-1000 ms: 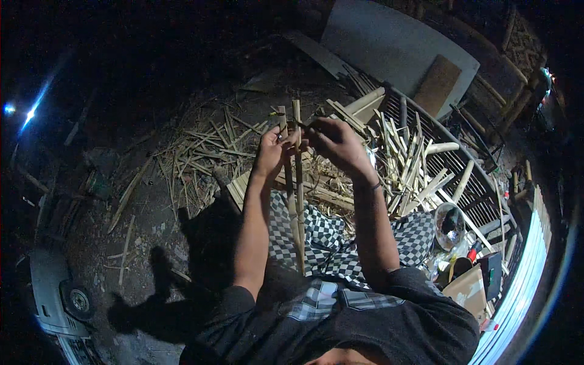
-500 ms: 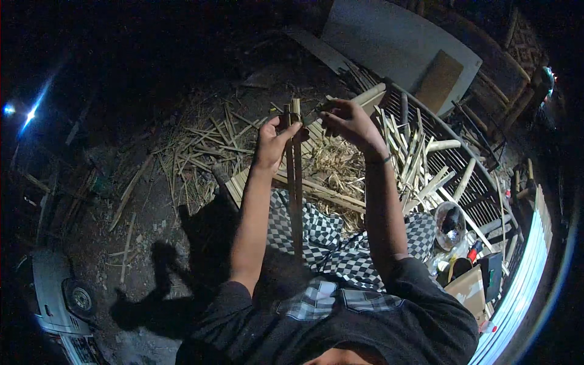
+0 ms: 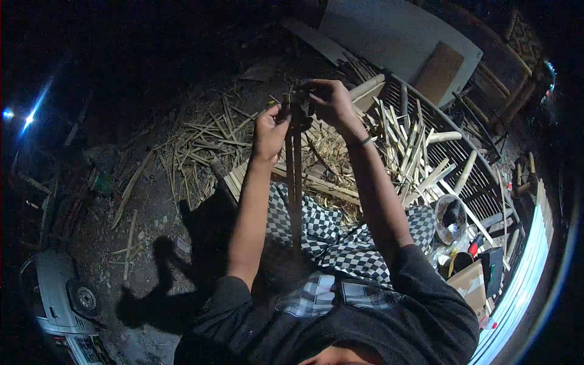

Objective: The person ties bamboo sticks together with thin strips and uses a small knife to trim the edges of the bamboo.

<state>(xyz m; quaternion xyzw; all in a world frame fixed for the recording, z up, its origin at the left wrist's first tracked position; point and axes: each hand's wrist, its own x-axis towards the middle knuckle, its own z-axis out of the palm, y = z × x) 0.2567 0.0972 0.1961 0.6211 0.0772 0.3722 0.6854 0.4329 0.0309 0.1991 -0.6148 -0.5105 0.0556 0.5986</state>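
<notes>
Two long, narrow bamboo strips (image 3: 296, 182) hang down in front of me, held near their upper ends. My left hand (image 3: 271, 134) is closed round them, thumb pressed against their side. Just right of the strip tops, my right hand (image 3: 331, 103) has its fingers bent and pinched together. Shadow hides what is between those fingers; a dark thin loop seems to pass round the strips there. Below lie pale curled shavings (image 3: 334, 161) and several flat bamboo slats (image 3: 322, 185), close to my checkered trousers (image 3: 359, 255).
Split bamboo pieces (image 3: 417, 152) lie heaped on a slatted bamboo bench (image 3: 480, 188) at right. Nearby are a metal bowl (image 3: 450, 216) and a cardboard box (image 3: 468, 283). Loose strips (image 3: 204, 143) litter the ground at left. A vehicle (image 3: 58, 292) stands lower left.
My right hand has moved up and left, closer to the strip tops. My left hand has shifted slightly, still gripping the strips.
</notes>
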